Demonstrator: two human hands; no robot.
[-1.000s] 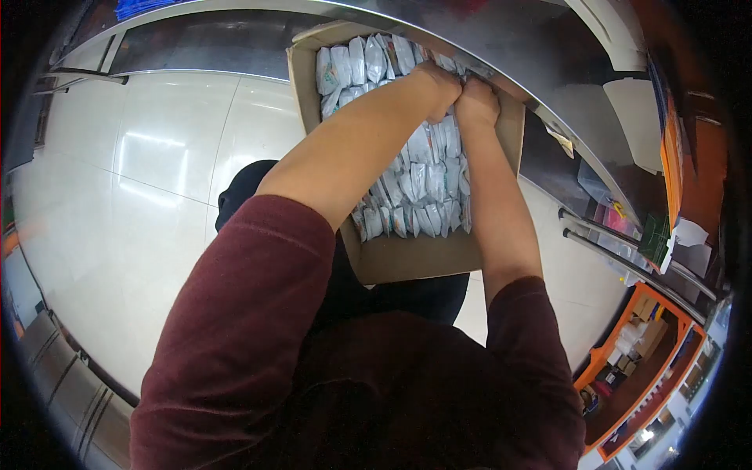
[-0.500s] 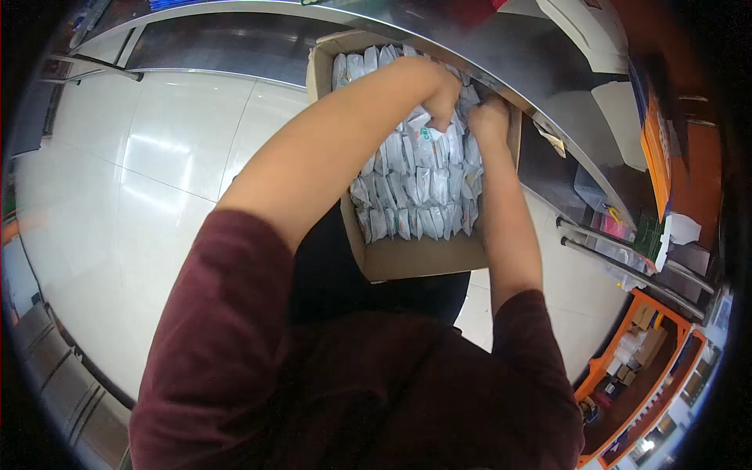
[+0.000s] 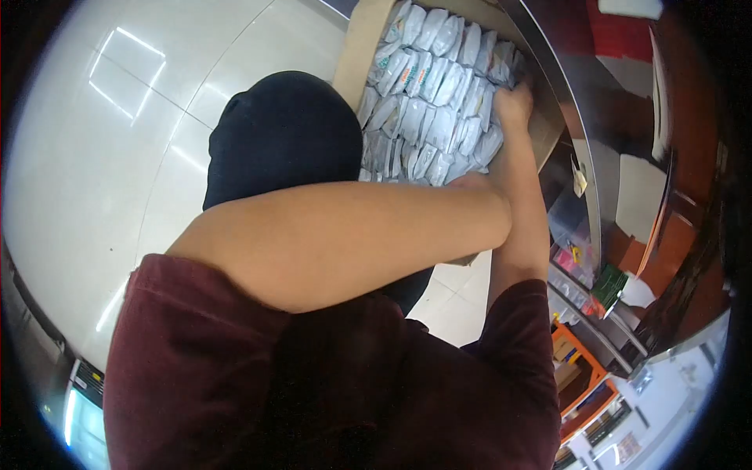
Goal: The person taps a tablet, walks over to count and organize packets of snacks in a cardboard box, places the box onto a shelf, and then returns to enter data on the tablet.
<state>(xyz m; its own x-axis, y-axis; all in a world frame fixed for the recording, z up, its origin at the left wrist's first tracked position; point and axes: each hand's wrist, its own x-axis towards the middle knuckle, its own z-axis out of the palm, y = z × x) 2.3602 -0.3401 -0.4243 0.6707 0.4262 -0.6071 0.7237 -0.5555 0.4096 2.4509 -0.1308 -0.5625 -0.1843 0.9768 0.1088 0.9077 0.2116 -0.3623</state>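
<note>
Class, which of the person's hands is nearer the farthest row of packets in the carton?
Right. The right hand is at the right end of the farthest row of packets; the left hand, partly hidden, is by the near end of the carton.

Reaches left arm (image 3: 337,239) sideways across torso (image 3: 337,392), elbow slightly bent. Bends left wrist (image 3: 495,213) in front of right forearm (image 3: 523,188), with left hand (image 3: 470,181) mostly hidden. Extends right arm forward, right hand (image 3: 513,103) angled inward, fingers curled, tips partly hidden.
</note>
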